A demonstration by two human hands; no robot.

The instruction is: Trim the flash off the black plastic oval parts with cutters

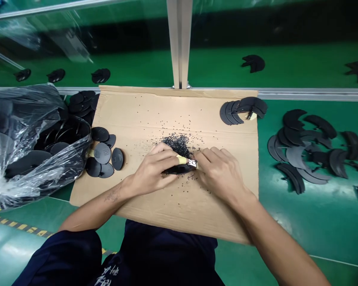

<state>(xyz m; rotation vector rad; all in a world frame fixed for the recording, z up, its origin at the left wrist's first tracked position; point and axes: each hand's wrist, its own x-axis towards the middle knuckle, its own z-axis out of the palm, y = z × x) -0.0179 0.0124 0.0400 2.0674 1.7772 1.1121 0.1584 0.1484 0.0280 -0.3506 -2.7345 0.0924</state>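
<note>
My left hand (150,169) is closed around the edge of a black oval plastic disc (179,170), with a yellow cover on the thumb. My right hand (220,171) is closed on a small silvery tool (192,163), which looks like a nail clipper; its far part is hidden in the fingers. The tool's end meets the disc close to my left thumb. Just beyond both hands lies a heap of tiny black plastic bits (179,143), with more scattered around on the cardboard sheet (179,214).
Several loose black discs (102,153) lie at the cardboard's left, beside a clear plastic bag (32,139) full of discs. Crescent-shaped black pieces (241,109) rest at its back right corner, with more (304,155) on the green surface. A metal post (179,43) rises at the back.
</note>
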